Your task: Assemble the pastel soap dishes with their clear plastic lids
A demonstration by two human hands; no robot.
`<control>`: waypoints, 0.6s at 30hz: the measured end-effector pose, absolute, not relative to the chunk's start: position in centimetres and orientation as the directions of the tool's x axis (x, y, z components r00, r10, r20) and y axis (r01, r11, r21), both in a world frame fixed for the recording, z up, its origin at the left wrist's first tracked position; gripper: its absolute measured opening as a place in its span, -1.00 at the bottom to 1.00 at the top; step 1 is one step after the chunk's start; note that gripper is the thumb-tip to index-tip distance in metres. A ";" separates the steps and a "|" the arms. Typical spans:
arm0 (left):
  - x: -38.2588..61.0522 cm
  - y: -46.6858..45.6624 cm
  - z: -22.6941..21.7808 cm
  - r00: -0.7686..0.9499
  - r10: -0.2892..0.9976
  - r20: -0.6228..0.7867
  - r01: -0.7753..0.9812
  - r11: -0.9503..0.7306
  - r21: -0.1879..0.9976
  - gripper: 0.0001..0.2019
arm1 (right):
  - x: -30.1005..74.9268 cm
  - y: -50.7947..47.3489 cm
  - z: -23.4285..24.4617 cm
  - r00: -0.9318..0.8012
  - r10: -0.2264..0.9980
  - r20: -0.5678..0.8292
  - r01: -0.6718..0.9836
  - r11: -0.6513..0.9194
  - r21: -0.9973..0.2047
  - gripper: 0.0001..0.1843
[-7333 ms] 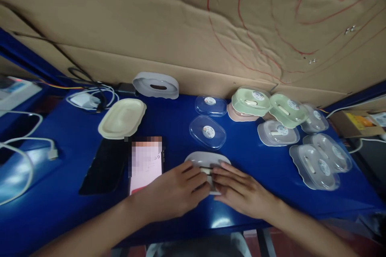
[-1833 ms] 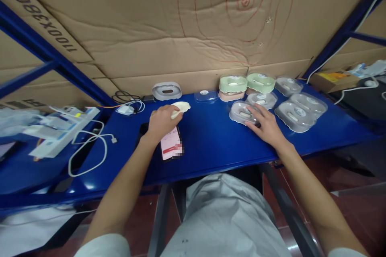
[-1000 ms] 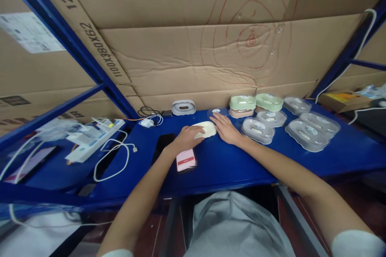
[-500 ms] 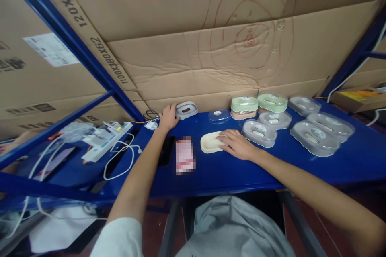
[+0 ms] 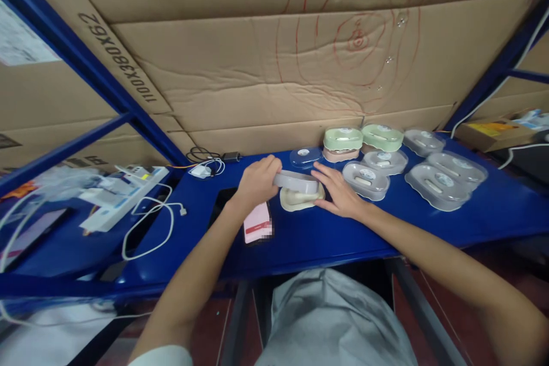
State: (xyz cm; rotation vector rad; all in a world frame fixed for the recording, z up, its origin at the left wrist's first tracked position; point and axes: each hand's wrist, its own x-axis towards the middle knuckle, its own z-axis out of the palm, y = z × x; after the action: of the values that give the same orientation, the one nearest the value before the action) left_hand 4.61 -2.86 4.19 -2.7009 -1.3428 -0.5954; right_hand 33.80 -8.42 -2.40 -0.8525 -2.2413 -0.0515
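Observation:
My left hand [image 5: 260, 183] is closed on the left end of a grey oval dish [image 5: 297, 182], holding it tilted just above a cream oval tray [image 5: 295, 201]. My right hand [image 5: 338, 187] is beside the right ends of both, thumb and fingers apart; I cannot tell whether it touches the grey dish. The grey dish covers the back part of the cream tray, which rests on the blue tabletop [image 5: 317, 246]. A clear oval lid [image 5: 305, 156] with a round sticker lies behind them.
Two green lidded oval boxes [image 5: 342, 138] stand at the back on pinkish ones. Several grey boxes with clear lids [image 5: 437, 186] lie to the right. Left of my hands are a phone with a pink screen [image 5: 257, 223], white cables [image 5: 171, 229] and a power strip [image 5: 124, 197]. Cardboard [image 5: 223, 80] walls the back.
My left hand has brought the grey dish from the back left over the cream tray. My right hand has shifted off the tray's top to its right end. The view has tilted slightly down.

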 end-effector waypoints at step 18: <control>5.1 -4.7 3.7 0.818 0.561 0.126 0.514 -0.812 0.276 -0.73 | 33.8 -8.6 -1.6 -0.621 0.547 0.561 0.522 0.823 -0.224 -0.63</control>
State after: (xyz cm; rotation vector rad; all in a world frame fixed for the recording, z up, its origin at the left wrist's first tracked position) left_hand 5.09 -4.68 3.72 -3.2142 -0.9651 -0.3432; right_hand 33.77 -8.61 -1.63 -0.7807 -2.3679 0.0510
